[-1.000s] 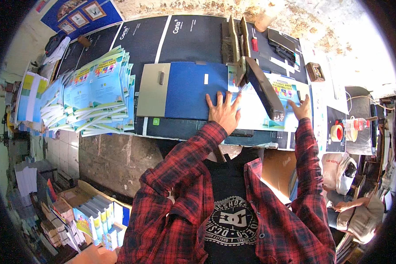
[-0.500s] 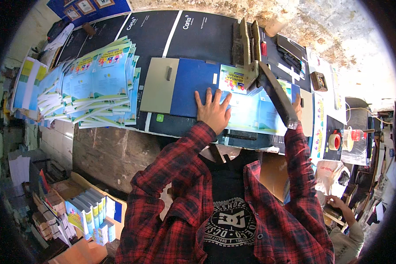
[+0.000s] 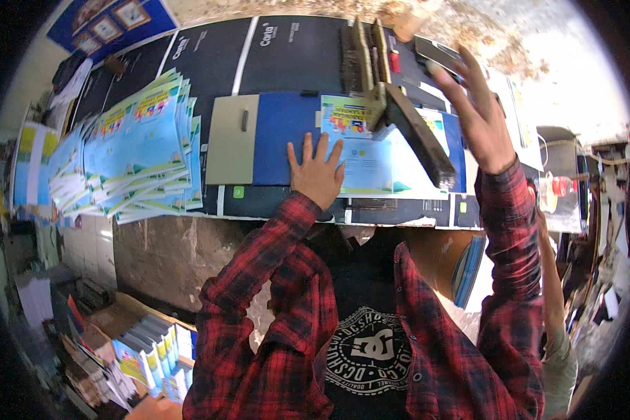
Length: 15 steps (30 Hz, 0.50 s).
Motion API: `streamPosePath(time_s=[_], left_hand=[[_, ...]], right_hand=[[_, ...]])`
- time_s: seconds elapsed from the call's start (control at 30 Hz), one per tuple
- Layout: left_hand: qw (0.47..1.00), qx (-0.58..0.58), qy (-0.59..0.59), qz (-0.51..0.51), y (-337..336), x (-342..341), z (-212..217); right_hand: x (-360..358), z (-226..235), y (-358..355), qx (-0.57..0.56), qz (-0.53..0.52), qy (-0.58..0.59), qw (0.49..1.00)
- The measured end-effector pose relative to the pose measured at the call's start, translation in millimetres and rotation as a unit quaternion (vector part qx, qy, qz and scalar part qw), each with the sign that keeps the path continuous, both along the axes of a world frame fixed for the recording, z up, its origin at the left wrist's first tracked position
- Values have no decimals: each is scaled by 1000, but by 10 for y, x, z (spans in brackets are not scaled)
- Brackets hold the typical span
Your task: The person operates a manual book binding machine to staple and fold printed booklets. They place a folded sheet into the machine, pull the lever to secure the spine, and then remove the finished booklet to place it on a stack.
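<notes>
My left hand (image 3: 316, 170) lies flat with its fingers spread, across the edge where a blue board (image 3: 276, 143) meets a colourful printed cover sheet (image 3: 367, 164). In the air over the table's right side, my right hand (image 3: 486, 126) has its fingers apart and holds nothing; it is slightly blurred. Between the hands, a metal bench tool with a long dark lever (image 3: 421, 136) reaches over the sheet and hides part of it. A grey board with a small dark handle-like piece (image 3: 231, 143) adjoins the blue board on the left.
Fanned stacks of printed covers (image 3: 129, 150) cover the table's left end. A red-handled item (image 3: 395, 61) lies behind the tool. Bound books (image 3: 150, 357) stand in a box at lower left. Another person's arm (image 3: 549, 280) shows at the right, below a clear red-capped bottle (image 3: 561, 186).
My right hand has come off the right end of the boards and risen up and to the right. My left hand stays on the blue board and sheet. The whole view has shifted a little.
</notes>
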<state>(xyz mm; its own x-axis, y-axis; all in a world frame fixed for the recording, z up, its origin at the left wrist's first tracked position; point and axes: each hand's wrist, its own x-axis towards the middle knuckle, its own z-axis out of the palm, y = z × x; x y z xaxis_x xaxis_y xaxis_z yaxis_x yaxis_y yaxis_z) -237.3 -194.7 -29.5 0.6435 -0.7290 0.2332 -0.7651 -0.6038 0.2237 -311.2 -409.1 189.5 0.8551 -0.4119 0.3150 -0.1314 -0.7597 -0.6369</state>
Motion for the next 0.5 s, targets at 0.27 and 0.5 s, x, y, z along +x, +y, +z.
streamPosePath(time_s=[0.27, 0.5], left_hand=[[1000, -7, 2, -1, -64, -52, 29], [999, -28, 5, 20, -4, -50, -17]], right_hand=[[-464, -968, 773, -182, 16, 115, 976], [-337, -1040, 784, -144, 36, 70, 986]])
